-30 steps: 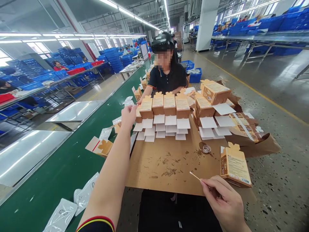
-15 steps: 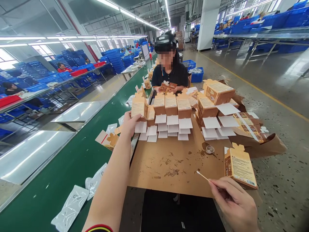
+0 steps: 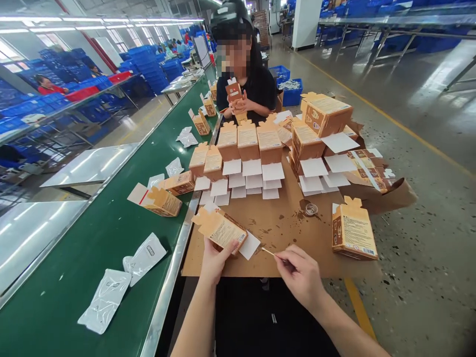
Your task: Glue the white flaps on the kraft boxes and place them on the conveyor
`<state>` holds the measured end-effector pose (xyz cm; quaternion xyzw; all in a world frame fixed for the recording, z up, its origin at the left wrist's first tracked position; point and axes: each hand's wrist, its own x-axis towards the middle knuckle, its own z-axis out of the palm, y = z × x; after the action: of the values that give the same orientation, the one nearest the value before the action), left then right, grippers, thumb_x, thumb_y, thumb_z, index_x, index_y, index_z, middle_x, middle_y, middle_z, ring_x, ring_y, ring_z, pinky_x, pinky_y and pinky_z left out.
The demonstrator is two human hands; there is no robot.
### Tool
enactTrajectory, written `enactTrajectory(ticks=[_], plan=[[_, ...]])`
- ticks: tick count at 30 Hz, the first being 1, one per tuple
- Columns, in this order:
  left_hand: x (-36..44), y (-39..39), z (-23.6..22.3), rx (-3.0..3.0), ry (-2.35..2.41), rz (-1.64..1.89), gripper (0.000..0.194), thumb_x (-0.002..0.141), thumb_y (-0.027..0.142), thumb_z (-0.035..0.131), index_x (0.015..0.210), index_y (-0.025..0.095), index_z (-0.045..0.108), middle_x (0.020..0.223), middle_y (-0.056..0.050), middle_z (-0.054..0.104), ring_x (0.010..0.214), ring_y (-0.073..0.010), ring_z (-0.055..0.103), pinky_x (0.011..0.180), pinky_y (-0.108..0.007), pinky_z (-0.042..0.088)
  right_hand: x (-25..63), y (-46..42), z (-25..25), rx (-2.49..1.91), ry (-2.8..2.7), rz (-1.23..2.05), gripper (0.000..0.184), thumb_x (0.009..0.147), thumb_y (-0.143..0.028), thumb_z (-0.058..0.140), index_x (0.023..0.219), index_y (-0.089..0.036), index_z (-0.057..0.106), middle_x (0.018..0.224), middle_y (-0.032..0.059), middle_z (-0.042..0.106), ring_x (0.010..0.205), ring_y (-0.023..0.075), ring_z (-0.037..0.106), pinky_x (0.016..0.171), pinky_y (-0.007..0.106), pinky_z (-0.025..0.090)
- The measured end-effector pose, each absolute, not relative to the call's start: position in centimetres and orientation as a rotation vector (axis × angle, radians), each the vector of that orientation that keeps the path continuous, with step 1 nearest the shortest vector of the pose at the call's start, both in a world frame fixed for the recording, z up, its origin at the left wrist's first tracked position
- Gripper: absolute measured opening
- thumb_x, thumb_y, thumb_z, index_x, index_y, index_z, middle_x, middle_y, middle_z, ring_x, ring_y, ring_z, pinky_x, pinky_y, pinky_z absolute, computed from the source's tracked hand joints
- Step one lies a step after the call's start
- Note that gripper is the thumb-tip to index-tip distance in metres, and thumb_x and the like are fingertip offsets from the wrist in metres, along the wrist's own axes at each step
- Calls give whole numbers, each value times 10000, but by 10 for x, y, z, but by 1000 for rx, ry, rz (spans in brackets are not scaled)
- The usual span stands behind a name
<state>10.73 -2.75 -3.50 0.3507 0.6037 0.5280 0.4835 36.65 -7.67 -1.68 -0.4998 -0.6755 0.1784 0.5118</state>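
Note:
My left hand (image 3: pixel 216 258) grips a brown and cream cardboard box (image 3: pixel 223 229) over the near part of the work surface. Its scalloped flap points left and a white flap sticks out on the right. Between the thumb and fingers of my right hand (image 3: pixel 299 272) is a cotton swab (image 3: pixel 268 252), its tip pointing left, close to the white flap but apart from it. A small clear round dish (image 3: pixel 311 209) sits on the cardboard surface, with wet spots around it. Another brown box (image 3: pixel 355 230) stands at the right edge.
Stacked boxes (image 3: pixel 247 141) with white flaps fill the far side of the brown cardboard-topped table (image 3: pixel 256 210). On the left runs a green conveyor belt (image 3: pixel 100 248) carrying boxes and clear plastic packets (image 3: pixel 146 255). Across the table a co-worker (image 3: pixel 256 87) holds a box.
My left hand has brought a box from the stack back towards me. My right hand, with the swab, has moved left towards it. The co-worker's box is now raised, and the view has tipped down.

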Motion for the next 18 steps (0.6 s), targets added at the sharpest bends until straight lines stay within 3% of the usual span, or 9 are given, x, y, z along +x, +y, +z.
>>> enactTrajectory(ticks=[5,11,18], plan=[[108,-21,-28,922,1516,1224,940,664,575,1146,1402,292,638,1445,-152,820,1360,-395,835,1162,-560,696,337,-72,-36,-1220,-1801,462,355,1146,-123,597,855,-249,756,761,-41,668,654,112,656,657,213,516],[122,-28,-24,928,1528,1304,862,714,556,1115,1357,294,605,1415,-133,805,1353,-383,826,1158,-565,688,337,-69,-49,-1232,-1812,439,417,1143,-125,560,752,-247,638,723,-47,605,637,115,587,642,220,431],[135,-41,-36,1101,1689,1354,922,741,593,1097,1426,311,547,1502,-147,725,1499,-401,751,1270,-604,629,366,-75,-40,-1281,-1659,463,331,1132,-122,632,864,-266,761,751,-24,675,631,147,667,628,246,541]])
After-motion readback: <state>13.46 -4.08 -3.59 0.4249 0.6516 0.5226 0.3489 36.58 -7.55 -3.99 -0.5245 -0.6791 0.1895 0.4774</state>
